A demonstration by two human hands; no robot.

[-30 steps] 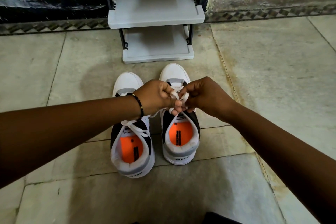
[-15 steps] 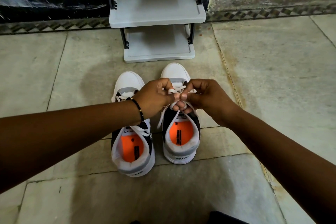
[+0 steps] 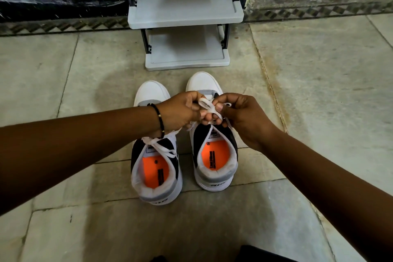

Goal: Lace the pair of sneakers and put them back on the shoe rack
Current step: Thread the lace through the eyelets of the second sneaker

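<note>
Two white, black and grey sneakers with orange insoles stand side by side on the floor, toes pointing away from me. The left sneaker has a tied white bow at its tongue. Over the right sneaker, my left hand and my right hand meet, both pinching the white lace, which forms a loop between the fingertips. My hands hide the middle of that shoe. The grey shoe rack stands just beyond the toes, both shelves bare.
Pale stone floor tiles spread on all sides. A dark patterned border strip and a low wall base run along the back behind the rack. Something dark shows at the bottom edge.
My hands have shifted slightly up over the right sneaker, and the lace loop between my fingertips has been worked into a new shape. The sneakers and rack have stayed put.
</note>
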